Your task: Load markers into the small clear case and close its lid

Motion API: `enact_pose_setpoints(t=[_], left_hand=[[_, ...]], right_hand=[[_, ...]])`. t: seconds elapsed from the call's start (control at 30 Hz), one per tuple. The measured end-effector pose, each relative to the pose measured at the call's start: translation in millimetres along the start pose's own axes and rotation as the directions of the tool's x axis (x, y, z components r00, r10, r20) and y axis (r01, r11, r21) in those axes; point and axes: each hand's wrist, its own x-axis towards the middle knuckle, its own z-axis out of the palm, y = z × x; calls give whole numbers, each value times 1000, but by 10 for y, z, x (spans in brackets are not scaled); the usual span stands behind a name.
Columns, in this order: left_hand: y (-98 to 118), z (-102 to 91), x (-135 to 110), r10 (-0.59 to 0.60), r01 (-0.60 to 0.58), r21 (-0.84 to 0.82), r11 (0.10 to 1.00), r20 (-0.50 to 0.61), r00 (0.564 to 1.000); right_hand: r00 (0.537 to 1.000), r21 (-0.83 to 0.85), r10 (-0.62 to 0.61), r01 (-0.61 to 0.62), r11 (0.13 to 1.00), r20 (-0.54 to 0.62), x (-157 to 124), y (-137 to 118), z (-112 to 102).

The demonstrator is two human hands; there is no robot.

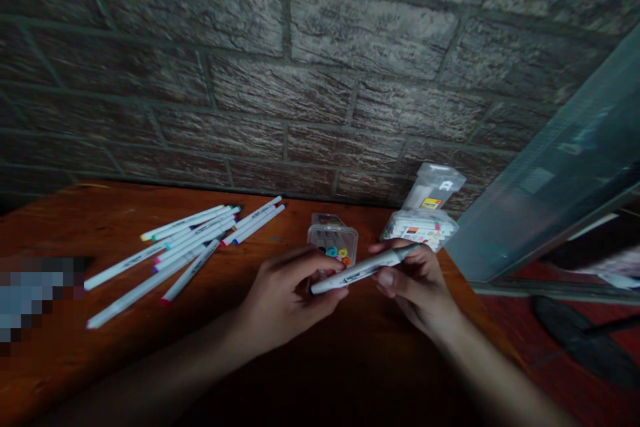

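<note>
Brick wall (320, 67) at back, dim light, wooden table (45, 233) in front of it, glassy panel (550, 160) well off to the right of the clear box (333, 227). Coloured ends, blue, yellow and orange, show inside the box. Held marker (367, 268) sits just in front of the box, slanting: grey tapered end up and to the right, dark end low at left. Left hand (285, 287) pinches near the dark end, fingers narrow; right hand (425, 290) has thumb and fingers closed on the part toward the grey end. Loose markers (195, 238) lie left of the box, some crossing. Packed marker case (420, 227) is right of the box, taller clear container (425, 188) behind that case.

Step in hand looks like two-handed handling of one marker, maybe turning or checking it; cannot tell if a cap is off. Next move seems to call for one hand gripping firmly while the other loosens, without knocking the box.
</note>
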Motion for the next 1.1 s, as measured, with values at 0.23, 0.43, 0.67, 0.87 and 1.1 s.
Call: enact_pose_setpoints(t=[0.23,0.43,0.67,0.87,1.1], left_hand=[[-5,13,0,-24,24,2,1000,-8,1000],[-13,22,-1,-53,50,-46,998,-61,997],[13,16,18,-107,98,-100,990,-89,990],[-7,4,14,-155,132,-146,981,-161,975],[5,5,4,-124,99,-129,987,-202,971]], right_hand=[[996,-42,-42,46,998,75,57,23,87],[981,-68,-61,75,995,183,206,-202,249],[952,-154,-78,129,980,297,402,-323,380],[946,-212,-159,223,952,281,511,-398,568],[938,-303,-256,321,897,236,443,-416,590]])
